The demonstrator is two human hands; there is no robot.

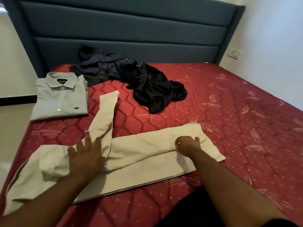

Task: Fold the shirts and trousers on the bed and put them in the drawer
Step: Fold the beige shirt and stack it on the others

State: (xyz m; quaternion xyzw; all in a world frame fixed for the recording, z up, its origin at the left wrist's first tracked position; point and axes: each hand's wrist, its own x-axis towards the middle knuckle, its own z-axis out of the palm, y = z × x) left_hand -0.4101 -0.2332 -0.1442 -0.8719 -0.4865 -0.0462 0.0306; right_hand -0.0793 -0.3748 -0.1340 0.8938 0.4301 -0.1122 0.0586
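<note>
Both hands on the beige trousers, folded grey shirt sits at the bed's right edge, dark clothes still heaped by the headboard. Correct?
Not quite: the head view shows the folded grey button-up shirt at the bed's left edge. The rest holds: left hand and right hand on the beige trousers, dark clothes heap unfolded.

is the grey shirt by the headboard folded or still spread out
Folded. The grey shirt lies as a neat rectangle, collar up and buttoned front showing, sleeves tucked out of sight, at the mattress corner.

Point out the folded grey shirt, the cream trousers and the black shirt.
folded grey shirt (60, 97), head view, on its front placket.
cream trousers (144, 145), head view, on the upper leg.
black shirt (152, 89), head view, on its crumpled middle.
</note>
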